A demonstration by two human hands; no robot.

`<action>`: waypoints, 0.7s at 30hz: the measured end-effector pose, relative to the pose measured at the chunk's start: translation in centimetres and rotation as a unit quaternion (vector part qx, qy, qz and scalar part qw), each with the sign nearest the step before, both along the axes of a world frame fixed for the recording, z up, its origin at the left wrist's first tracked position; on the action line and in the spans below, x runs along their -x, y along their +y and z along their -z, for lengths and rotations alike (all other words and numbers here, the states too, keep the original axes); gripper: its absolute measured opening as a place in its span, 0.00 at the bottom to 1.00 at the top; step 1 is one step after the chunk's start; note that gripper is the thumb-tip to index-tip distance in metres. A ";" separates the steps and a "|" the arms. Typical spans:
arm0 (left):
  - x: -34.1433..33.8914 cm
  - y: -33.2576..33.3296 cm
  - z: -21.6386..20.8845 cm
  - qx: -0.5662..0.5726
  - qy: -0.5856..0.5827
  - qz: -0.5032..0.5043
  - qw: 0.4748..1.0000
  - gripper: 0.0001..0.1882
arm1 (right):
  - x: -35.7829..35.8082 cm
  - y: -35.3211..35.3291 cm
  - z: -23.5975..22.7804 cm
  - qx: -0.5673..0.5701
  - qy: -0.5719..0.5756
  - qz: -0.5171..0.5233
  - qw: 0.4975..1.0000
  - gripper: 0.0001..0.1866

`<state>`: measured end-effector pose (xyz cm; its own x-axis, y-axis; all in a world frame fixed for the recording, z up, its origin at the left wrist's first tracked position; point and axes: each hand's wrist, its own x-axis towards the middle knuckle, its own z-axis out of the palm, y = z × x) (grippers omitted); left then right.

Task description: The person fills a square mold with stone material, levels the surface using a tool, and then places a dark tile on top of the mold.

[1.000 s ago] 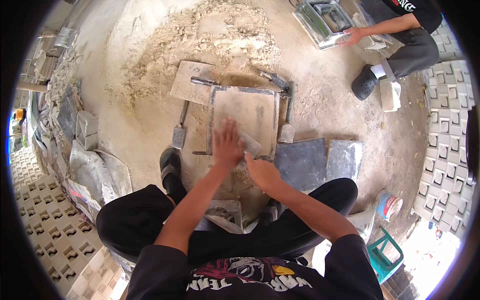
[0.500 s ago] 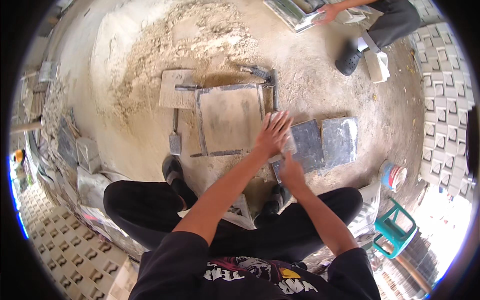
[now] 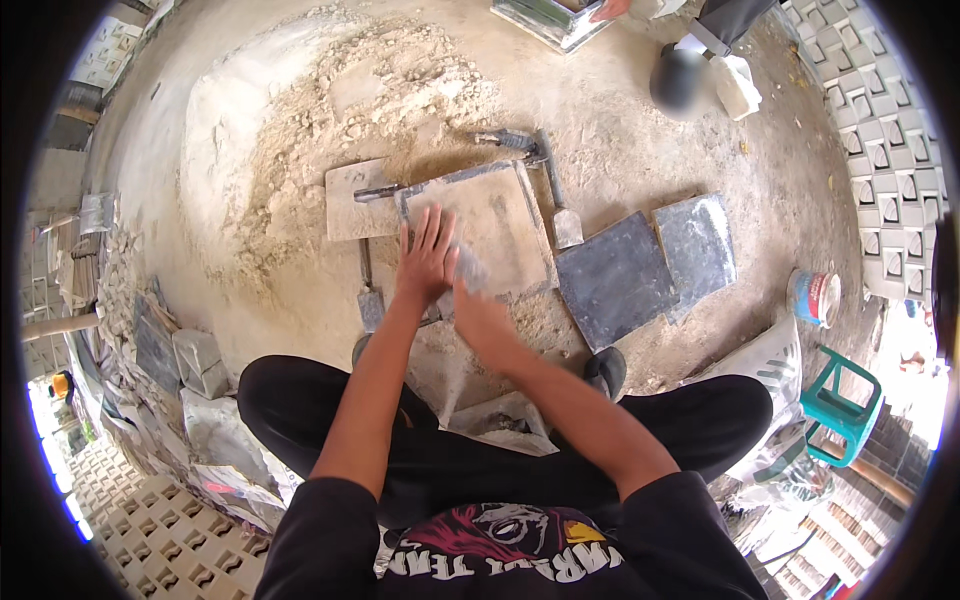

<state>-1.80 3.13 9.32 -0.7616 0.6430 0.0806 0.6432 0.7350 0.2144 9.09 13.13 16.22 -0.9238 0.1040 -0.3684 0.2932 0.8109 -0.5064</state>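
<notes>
Below me on the ground lies a square metal mould frame (image 3: 549, 250) filled level with a sandy mix (image 3: 495, 222). My left hand (image 3: 427, 262) lies flat near the mould's left side, fingers stretched out and spread. Right beside it, my right hand (image 3: 484, 322) is closed around the handle of what looks like a trowel. The trowel's flat metal blade (image 3: 470, 268) is blurred by motion, close to the left hand and over the mix. Part of the mould's near left edge is hidden behind my hands.
Two dark flat plates (image 3: 618, 280) (image 3: 697, 250) lie to the right of the mould. A pale board (image 3: 350, 205) sits at its left, below loose sandy mix (image 3: 400, 95). Another person's hand (image 3: 610, 10) touches a second frame (image 3: 535, 27). A paint bucket (image 3: 815, 298) and green stool (image 3: 843, 405) stand right.
Both hands and the trowel have moved left, from the mould's right edge by the dark plates to its near left side. My view has shifted and turned slightly.
</notes>
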 end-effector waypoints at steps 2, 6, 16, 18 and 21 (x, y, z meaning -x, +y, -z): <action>3.4 1.2 0.5 0.008 0.064 0.002 0.998 0.32 | 3.7 1.7 -0.7 0.005 -0.024 -0.032 0.999 0.19; 5.8 4.5 0.0 -0.015 0.047 0.020 0.999 0.31 | 6.5 3.6 -0.4 -0.078 -0.041 -0.035 0.996 0.35; -5.5 5.3 -1.1 0.076 -0.096 0.056 0.991 0.31 | -4.8 2.1 -1.5 -0.006 -0.127 0.074 0.989 0.24; -3.4 6.0 -0.9 0.081 -0.076 0.059 0.992 0.30 | -3.6 1.7 -1.4 -0.003 -0.113 0.085 0.990 0.26; 2.3 8.1 -0.6 0.079 -0.047 0.075 0.993 0.30 | 1.3 3.5 0.2 -0.007 -0.038 0.089 0.995 0.27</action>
<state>-4.11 11.24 9.95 -0.6556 0.7489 -0.0964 0.7309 0.6615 0.1679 7.75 16.62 15.97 -0.8596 0.2699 -0.4339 0.4705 0.7492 -0.4661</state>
